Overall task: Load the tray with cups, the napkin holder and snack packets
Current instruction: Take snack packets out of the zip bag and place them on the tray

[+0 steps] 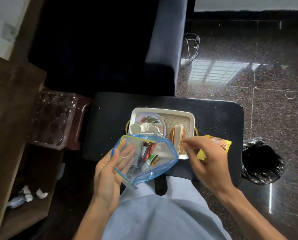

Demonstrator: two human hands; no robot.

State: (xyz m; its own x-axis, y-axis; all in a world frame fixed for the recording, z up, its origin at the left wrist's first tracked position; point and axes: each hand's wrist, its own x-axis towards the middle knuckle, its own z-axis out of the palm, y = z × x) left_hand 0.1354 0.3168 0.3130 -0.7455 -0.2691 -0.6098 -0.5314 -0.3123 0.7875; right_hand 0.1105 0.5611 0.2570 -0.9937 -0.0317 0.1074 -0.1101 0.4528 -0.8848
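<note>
One tray (162, 110) on bench (214, 118), holding two cups (135, 128) left, one napkin holder (178, 134) right; left hand (108, 172) grip pinching one clear bag (163, 158) of three snack packets (149, 153); right hand (210, 163) grip round one yellow packet (222, 143), right of tray.

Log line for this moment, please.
left hand: holds zip bag | right hand: holds yellow packet beside tray | cups, napkin holder: in tray

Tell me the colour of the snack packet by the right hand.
Yellow; the packet shows best in the head view.
</note>
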